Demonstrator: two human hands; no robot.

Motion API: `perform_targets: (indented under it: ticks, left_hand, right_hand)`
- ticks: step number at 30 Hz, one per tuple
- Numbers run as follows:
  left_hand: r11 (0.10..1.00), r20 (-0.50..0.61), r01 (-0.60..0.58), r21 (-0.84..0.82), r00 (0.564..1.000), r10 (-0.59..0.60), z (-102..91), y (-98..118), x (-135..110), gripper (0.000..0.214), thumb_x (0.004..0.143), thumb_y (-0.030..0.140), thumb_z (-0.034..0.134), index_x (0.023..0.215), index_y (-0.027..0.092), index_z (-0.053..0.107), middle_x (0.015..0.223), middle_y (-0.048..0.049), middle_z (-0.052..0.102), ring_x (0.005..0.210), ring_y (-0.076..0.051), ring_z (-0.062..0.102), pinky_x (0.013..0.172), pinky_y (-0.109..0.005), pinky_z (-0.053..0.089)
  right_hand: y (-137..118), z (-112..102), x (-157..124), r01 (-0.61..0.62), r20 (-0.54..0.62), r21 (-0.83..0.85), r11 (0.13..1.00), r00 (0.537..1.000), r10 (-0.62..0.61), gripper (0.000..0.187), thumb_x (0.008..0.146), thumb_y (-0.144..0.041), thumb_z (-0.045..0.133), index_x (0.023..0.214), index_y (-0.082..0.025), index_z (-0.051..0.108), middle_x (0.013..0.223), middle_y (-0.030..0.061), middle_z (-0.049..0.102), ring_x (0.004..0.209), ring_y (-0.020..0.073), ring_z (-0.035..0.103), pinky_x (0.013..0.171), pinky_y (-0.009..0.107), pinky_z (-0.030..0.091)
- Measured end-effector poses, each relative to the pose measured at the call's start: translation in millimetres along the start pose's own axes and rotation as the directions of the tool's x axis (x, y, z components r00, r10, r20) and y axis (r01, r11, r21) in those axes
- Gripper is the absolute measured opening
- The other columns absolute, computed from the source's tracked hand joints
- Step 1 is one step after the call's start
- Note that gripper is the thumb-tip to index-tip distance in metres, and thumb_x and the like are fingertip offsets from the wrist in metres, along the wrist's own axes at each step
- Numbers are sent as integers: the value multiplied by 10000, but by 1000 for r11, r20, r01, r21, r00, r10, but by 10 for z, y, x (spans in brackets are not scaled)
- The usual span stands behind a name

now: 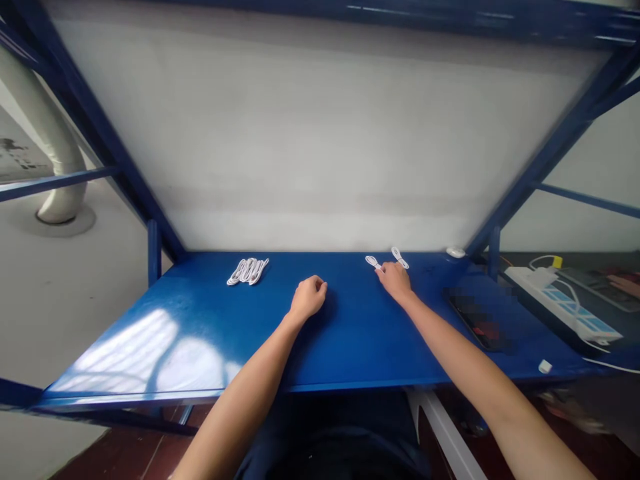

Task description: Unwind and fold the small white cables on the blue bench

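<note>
My right hand (396,280) is at the back right of the blue table, its fingers pinched on the near end of a coiled white cable (373,261). Just behind that hand lies a second coiled white cable (400,257), partly covered by it. My left hand (309,297) rests over the middle of the table with its fingers curled in, and nothing shows in them. To its left, several bundled white cables (248,271) lie side by side near the back edge.
A white power strip (565,303) with plugged-in cords stands at the right. A dark, blurred phone-like slab (475,320), a small white cube (545,366) and a white rounded object (455,252) lie on the table (350,360). Blue frame posts flank the pale back panel (325,133).
</note>
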State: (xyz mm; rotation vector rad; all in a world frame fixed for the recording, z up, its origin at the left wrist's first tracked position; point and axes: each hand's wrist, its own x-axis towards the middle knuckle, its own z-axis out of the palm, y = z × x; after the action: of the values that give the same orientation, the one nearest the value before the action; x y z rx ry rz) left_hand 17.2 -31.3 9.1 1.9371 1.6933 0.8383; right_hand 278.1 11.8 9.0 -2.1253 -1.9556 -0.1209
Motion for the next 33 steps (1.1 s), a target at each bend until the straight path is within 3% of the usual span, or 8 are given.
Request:
perform_targets:
  ticks: [5, 12, 18, 22, 25, 27, 30, 33]
  left_hand:
    - [999, 21, -27, 19, 999, 27, -4, 12, -34, 197, 850, 320, 493, 789, 196, 633, 816, -79, 691, 785, -223, 631, 669, -282, 417]
    - [999, 47, -33, 2, 998, 33, -6, 58, -76, 202, 841, 353, 523, 779, 198, 636, 796, -93, 686, 793, -241, 636, 691, -292, 425]
    - [996, 74, -65, 53, 995, 61, 13, 39, -71, 220, 860, 351, 494, 816, 199, 647, 816, -95, 686, 793, -242, 636, 695, -296, 426]
    - [993, 97, -99, 70, 991, 92, 17, 26, -60, 237, 872, 348, 464, 821, 200, 641, 841, -97, 685, 799, -240, 629, 692, -297, 424]
    - [994, 111, -107, 37, 989, 103, 3, 41, -59, 225, 865, 346, 473, 812, 200, 636, 831, -93, 680, 804, -236, 622, 716, -301, 429]
    - [991, 117, -125, 51, 986, 119, -15, 54, -65, 221, 856, 360, 488, 864, 195, 636, 875, -97, 672, 866, -240, 610, 765, -308, 433]
    - [964, 139, -212, 158, 972, 191, -37, 44, -79, 362, 828, 432, 530, 1098, 196, 588, 1128, -119, 615, 1091, -276, 526, 919, -371, 392]
    - [932, 232, -262, 248, 951, 206, -27, -14, -82, 544, 831, 500, 512, 1307, 243, 457, 1417, -108, 417, 1324, -303, 315, 1076, -469, 217]
  right_hand:
    - [84, 148, 78, 40, -58, -27, 999, 997, -42, 360, 931, -250, 384, 941, -91, 707, 911, 218, 659, 997, 313, 552, 754, 365, 434]
    - [120, 236, 98, 97, -80, 27, 995, 992, -95, 370, 897, -208, 378, 1021, -114, 714, 962, 221, 646, 1030, 313, 524, 838, 402, 435]
    - [156, 212, 130, 52, -95, 56, 997, 994, -46, 361, 896, -235, 395, 886, -105, 731, 937, 179, 672, 904, 269, 581, 810, 349, 419]
    - [195, 192, 146, 138, -109, 173, 975, 987, -120, 297, 865, -204, 439, 895, -139, 728, 996, 122, 692, 913, 238, 594, 823, 321, 416]
    - [162, 175, 72, 288, -134, 325, 901, 957, -258, 268, 845, -203, 477, 942, -180, 725, 1035, 73, 701, 948, 224, 600, 845, 327, 436]
    - [69, 155, -31, 403, -143, 428, 809, 914, -380, 240, 838, -228, 514, 945, -214, 728, 1023, 53, 709, 956, 216, 611, 852, 336, 452]
    - [-161, 121, -222, 527, -145, 537, 659, 827, -543, 203, 841, -262, 545, 919, -253, 731, 1015, 28, 713, 970, 202, 620, 883, 354, 455]
    - [-377, 95, -361, 547, -131, 580, 604, 794, -594, 191, 845, -277, 554, 922, -263, 728, 1023, 24, 711, 965, 197, 622, 909, 380, 451]
